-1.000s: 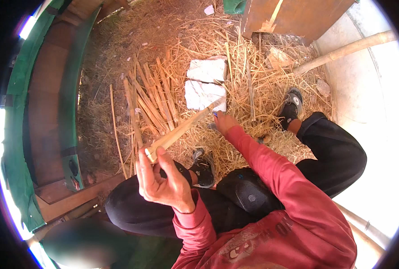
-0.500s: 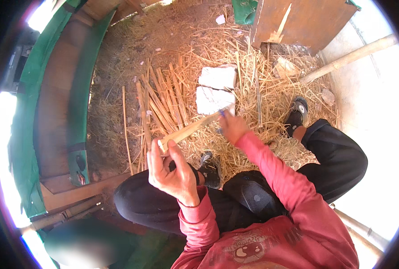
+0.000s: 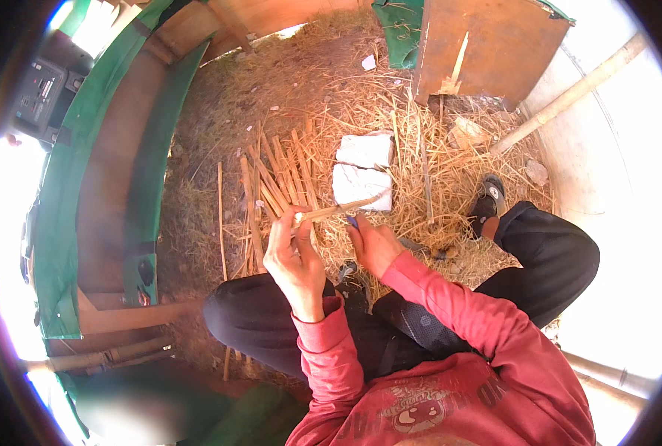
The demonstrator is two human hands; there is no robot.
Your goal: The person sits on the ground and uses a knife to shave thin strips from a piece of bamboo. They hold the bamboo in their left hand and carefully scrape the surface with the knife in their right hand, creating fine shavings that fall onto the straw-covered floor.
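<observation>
Wood strip (image 3: 336,211) is mid-frame, slanting slightly up to the right. Left hand (image 3: 294,256): thumb and fingers pinch the strip's left end. Right hand (image 3: 376,247): fingers closed on a small blue tool (image 3: 352,221) just under the strip, right of center; tool mostly hidden, can't tell its type. Strip's far tip overlaps the lower of two white blocks (image 3: 357,183) in view; can't tell if they touch. More strips (image 3: 296,171) lie in a loose bundle left of the blocks, one thin stick (image 3: 222,215) apart at their left. Straw (image 3: 410,199) around the blocks. Brown board (image 3: 487,56) and pole (image 3: 569,97) upper right.
</observation>
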